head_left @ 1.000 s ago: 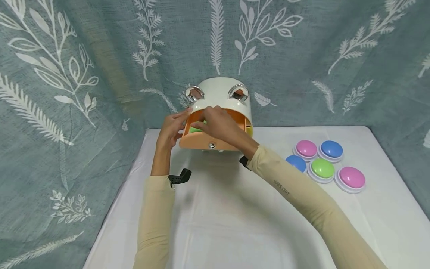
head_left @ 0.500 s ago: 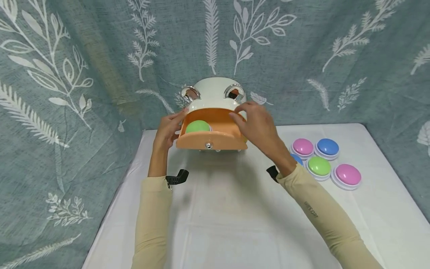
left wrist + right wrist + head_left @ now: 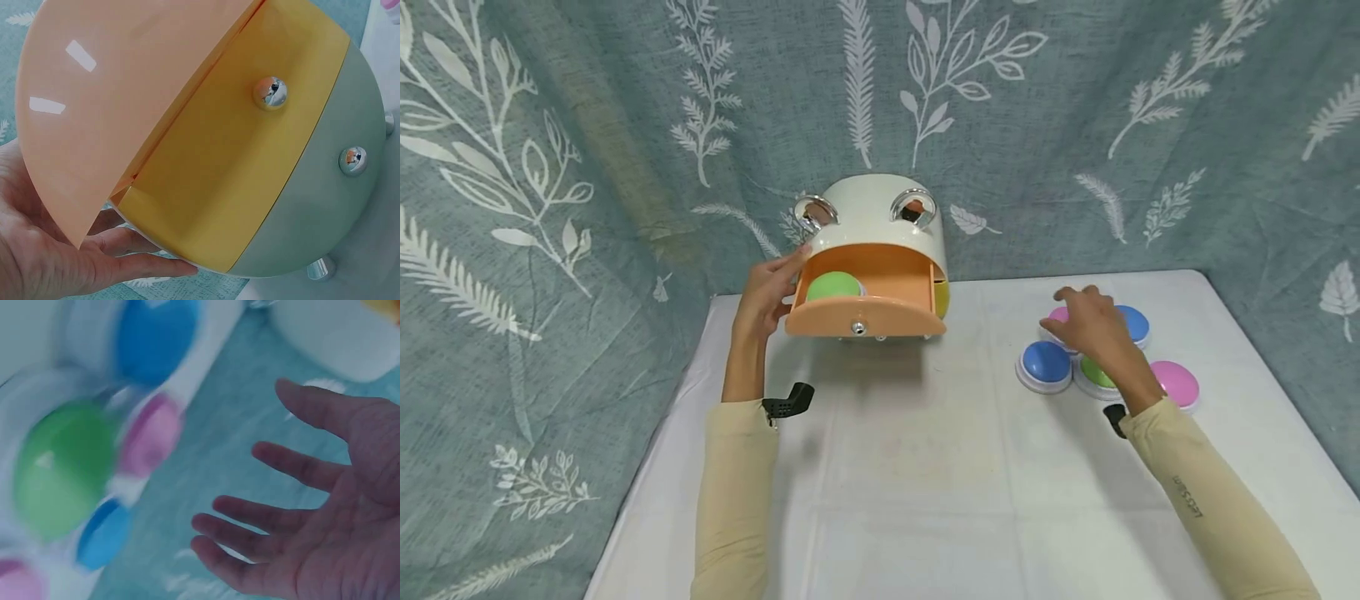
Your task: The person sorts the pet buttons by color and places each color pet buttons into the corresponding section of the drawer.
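Right hand [image 3: 1092,327], sleeve [image 3: 1221,504] lettered "Let's Slim", hovers above domed buttons [image 3: 1096,373]

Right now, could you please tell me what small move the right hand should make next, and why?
I'd probably lower the right hand and grasp the far pink domed button it partly hides: the hand is empty, and the peach top drawer stands open, holding a green domed button with visible space beside it.

Head camera looks forward-down; closer, the left-wrist camera shares its cabinet [image 3: 880,208], the blurred right apparently its discs [image 3: 1047,362].
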Demonstrator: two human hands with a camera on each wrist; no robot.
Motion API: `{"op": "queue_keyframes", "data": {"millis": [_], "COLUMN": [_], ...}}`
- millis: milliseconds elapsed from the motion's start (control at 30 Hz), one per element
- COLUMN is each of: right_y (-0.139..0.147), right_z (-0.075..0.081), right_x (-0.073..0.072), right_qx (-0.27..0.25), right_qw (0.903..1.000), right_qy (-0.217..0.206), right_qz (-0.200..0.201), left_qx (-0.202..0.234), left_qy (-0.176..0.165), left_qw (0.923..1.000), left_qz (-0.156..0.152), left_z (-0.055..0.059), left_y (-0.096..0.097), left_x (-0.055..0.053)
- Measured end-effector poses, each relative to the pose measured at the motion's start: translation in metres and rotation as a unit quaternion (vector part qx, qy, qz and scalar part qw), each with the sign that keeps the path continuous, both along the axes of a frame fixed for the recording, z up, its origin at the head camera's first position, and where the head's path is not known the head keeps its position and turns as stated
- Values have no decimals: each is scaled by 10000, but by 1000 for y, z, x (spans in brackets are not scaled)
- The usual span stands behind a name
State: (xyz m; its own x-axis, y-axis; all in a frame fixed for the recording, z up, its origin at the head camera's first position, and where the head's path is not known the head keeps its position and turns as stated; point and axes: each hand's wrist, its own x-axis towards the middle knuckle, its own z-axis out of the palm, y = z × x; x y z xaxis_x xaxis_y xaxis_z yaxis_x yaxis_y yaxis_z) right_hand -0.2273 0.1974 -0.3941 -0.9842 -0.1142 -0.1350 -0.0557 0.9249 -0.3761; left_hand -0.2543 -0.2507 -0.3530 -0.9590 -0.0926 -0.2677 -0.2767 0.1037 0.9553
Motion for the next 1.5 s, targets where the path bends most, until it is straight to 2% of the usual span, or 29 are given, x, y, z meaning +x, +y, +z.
{"op": "queue_keyframes", "data": {"millis": [167,367,467,633,1000,1133,1200,1333,1500], "right_y": [42,60,63,62,57,58,57,50,33], "right_z": [-16,-28,-33,-40,-47,-43,-36,-12,25], "right_x": [9,17,19,20,23,24,26,31,28], "right_qx": [77,137,192,146,6,-43,-76,-185,-386], "right_qw": [9979,9926,9925,9950,9960,9968,9971,9979,9980], "right_qy": [-626,-1204,-1206,-972,-881,-772,-744,-615,-434], "right_qz": [-108,-110,-11,154,114,185,159,67,244], "left_qx": [116,305,371,384,297,297,252,200,248], "left_qy": [20,-39,-19,13,-31,-44,-49,-56,-84], "left_qw": [9999,9995,9993,9993,9996,9995,9996,9997,9996], "left_qz": [-52,4,-1,33,27,80,109,102,79], "left_z": [1,1,0,-1,0,0,0,0,-1], "left_y": [-1,-1,1,1,1,2,4,4,2], "left_x": [2,1,0,1,0,0,0,-1,-1]}}
